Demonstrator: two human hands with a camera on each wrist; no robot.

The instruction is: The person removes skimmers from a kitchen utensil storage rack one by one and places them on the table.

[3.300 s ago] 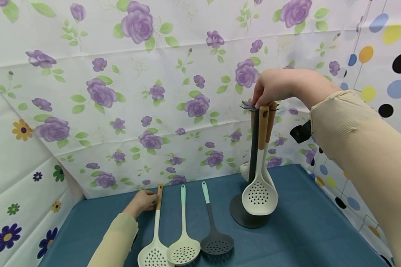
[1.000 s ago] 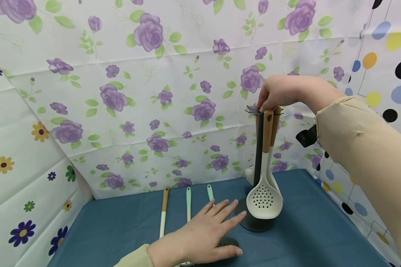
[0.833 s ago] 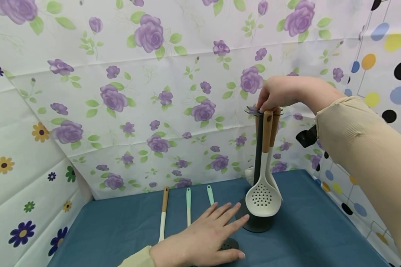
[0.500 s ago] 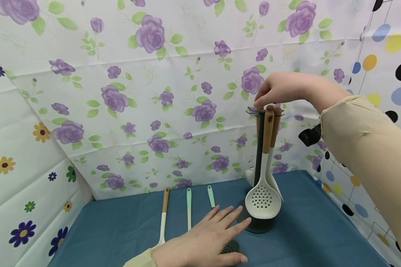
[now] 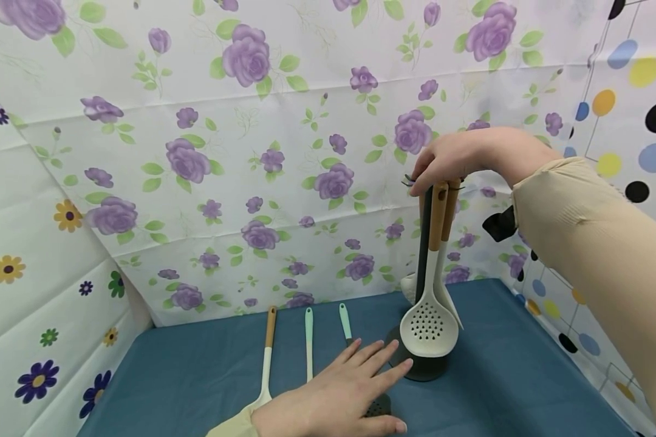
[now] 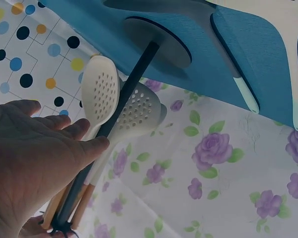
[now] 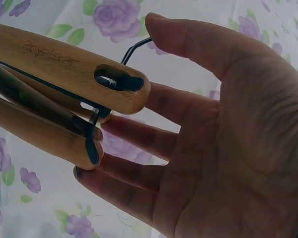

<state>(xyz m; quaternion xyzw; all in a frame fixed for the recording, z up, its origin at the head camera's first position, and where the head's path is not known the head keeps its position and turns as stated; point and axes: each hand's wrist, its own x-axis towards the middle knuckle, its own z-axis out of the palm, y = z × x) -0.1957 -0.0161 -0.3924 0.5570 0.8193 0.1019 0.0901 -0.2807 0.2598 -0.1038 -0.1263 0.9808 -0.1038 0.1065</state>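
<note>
A black utensil rack [image 5: 424, 261] stands on the table at the right. Its crown of hooks carries several white utensils with wooden handles, a white skimmer [image 5: 429, 328] foremost. My right hand [image 5: 459, 159] comes down over the crown and holds it from above. In the right wrist view its thumb is at one hook, with the fingers around the wooden handles [image 7: 72, 67]. My left hand [image 5: 336, 394] lies palm down with fingers spread, over a dark grey skimmer [image 5: 379, 405] that it mostly covers. Its fingertips point at the rack's round base [image 5: 429, 369].
Left of the dark skimmer lie a mint-handled utensil [image 5: 308, 328] and a white one with a wooden handle [image 5: 270, 334], heads hidden behind the left hand and sleeve. A flowered sheet [image 5: 224, 200] rises behind the blue table [image 5: 197, 358]; a dotted sheet [image 5: 596, 243] is at the right.
The left hand has left the wooden-handled utensil and moved right, over the dark skimmer. The right hand lifted slightly off the rack's top, then came down around it again.
</note>
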